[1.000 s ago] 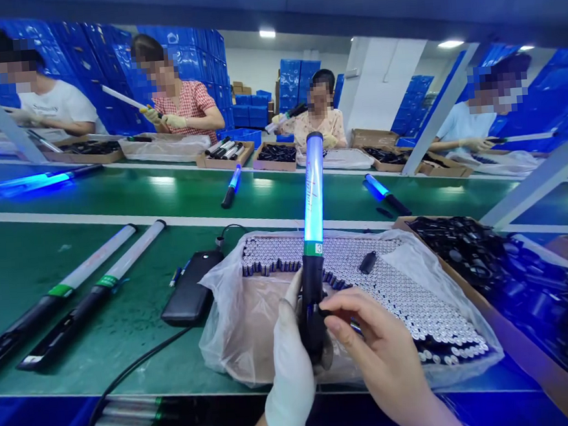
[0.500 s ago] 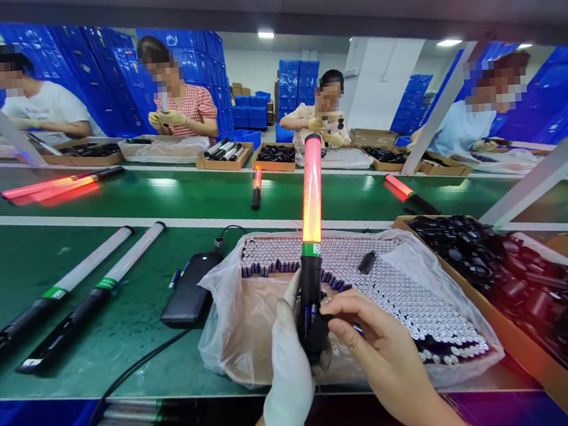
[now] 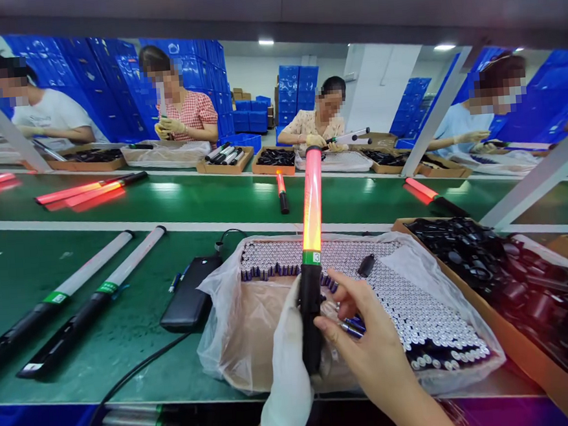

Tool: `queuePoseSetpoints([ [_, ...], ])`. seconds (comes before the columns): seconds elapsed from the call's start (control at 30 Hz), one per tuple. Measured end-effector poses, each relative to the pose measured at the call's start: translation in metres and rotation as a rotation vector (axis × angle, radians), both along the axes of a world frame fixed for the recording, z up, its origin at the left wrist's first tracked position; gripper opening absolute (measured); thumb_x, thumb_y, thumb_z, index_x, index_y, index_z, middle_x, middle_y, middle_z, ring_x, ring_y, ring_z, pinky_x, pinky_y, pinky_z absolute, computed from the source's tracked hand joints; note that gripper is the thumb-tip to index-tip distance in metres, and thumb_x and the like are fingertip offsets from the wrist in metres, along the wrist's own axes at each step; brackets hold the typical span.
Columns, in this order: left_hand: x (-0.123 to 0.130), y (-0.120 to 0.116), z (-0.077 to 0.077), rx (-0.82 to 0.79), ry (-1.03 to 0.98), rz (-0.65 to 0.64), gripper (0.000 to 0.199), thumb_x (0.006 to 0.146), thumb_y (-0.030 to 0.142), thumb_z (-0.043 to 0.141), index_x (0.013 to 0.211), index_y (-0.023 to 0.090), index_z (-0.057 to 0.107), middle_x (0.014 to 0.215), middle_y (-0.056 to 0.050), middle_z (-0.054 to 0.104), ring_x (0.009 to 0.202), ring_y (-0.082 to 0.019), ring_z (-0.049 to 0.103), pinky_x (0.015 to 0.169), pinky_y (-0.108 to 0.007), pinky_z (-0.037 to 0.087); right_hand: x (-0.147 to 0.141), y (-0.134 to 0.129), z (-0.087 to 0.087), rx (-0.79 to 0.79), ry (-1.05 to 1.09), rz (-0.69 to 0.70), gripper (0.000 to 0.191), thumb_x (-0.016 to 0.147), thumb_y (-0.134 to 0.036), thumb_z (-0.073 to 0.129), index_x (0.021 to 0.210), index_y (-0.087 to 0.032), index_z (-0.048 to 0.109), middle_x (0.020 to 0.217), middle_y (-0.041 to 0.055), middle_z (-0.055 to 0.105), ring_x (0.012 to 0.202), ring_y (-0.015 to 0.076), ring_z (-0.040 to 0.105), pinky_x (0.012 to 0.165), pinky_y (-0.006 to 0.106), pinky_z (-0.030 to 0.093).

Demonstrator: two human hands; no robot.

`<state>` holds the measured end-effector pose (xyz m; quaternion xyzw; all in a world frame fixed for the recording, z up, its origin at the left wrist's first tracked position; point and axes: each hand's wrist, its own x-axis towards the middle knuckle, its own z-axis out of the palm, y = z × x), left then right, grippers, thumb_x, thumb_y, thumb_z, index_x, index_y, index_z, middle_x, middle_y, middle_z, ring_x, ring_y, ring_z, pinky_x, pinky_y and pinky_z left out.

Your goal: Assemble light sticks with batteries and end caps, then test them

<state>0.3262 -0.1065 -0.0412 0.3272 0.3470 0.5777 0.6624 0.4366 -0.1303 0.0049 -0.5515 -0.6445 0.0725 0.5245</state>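
Observation:
My left hand (image 3: 285, 362), in a white glove, is wrapped around the black handle of a traffic baton (image 3: 312, 315). The baton stands nearly upright, its tube glowing red and yellow above a green band marked 3. My bare right hand (image 3: 370, 337) is just right of the handle, thumb tip at its side and index finger raised. Blue-and-silver batteries (image 3: 353, 327) show under its curled fingers, seemingly held against the palm. Below and behind is a plastic-lined tray (image 3: 258, 331) with rows of upright batteries (image 3: 416, 301) and a small black part (image 3: 366, 265).
Two unlit batons (image 3: 95, 297) and a black power bank (image 3: 191, 294) with a cable lie left. A carton of black parts (image 3: 462, 252) stands right. Lit batons (image 3: 92, 191) lie on the green conveyor (image 3: 205, 199). Several co-workers sit beyond it; an overhead shelf (image 3: 270, 16) crosses above.
Batteries showing in the baton's handle are now out of sight behind a plain black surface. My right hand has shifted up and left, its index finger lifting off. Batons on the conveyor have moved right.

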Motion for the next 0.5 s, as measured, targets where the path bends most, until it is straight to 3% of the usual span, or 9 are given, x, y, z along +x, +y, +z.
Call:
queuePoseSetpoints([
  [0.13,0.001,0.001,-0.002,0.033,-0.060,-0.053,0.038,0.086,0.048,0.060,0.116,0.027,0.070,0.122,-0.003,0.067,0.124,-0.024,0.053,0.112,-0.036,0.036,-0.003,0.001,-0.008,-0.064,0.095,0.028,0.052,0.088,-0.026,0.060,0.137,-0.035,0.044,0.089,-0.0009,0.053,0.072,0.0087,0.052,0.069,0.021,0.050],
  [0.33,-0.001,0.001,-0.025,-0.034,-0.044,0.009,0.041,0.083,0.048,0.065,0.117,0.026,0.069,0.123,-0.005,0.066,0.133,-0.025,0.045,0.116,-0.039,0.030,-0.004,0.005,-0.015,-0.173,0.333,0.046,0.049,0.084,-0.031,0.065,0.130,-0.028,0.051,0.084,-0.0010,0.054,0.070,0.0082,0.055,0.065,0.018,0.051],
  [0.4,-0.003,0.001,-0.022,-0.028,0.002,-0.011,0.043,0.082,0.046,0.066,0.120,0.026,0.068,0.126,-0.006,0.064,0.133,-0.026,0.045,0.115,-0.040,0.030,-0.005,0.004,-0.016,-0.186,0.365,0.058,0.047,0.083,-0.031,0.065,0.127,-0.026,0.053,0.082,-0.0009,0.054,0.070,0.0086,0.056,0.065,0.018,0.051],
  [0.5,-0.003,0.001,-0.005,0.031,0.080,-0.096,0.044,0.087,0.042,0.061,0.130,0.030,0.060,0.139,-0.003,0.055,0.135,-0.024,0.043,0.115,-0.036,0.031,-0.004,0.002,-0.017,-0.210,0.387,0.100,0.043,0.083,-0.032,0.065,0.125,-0.026,0.055,0.080,-0.0008,0.056,0.070,0.0090,0.058,0.065,0.018,0.051],
])
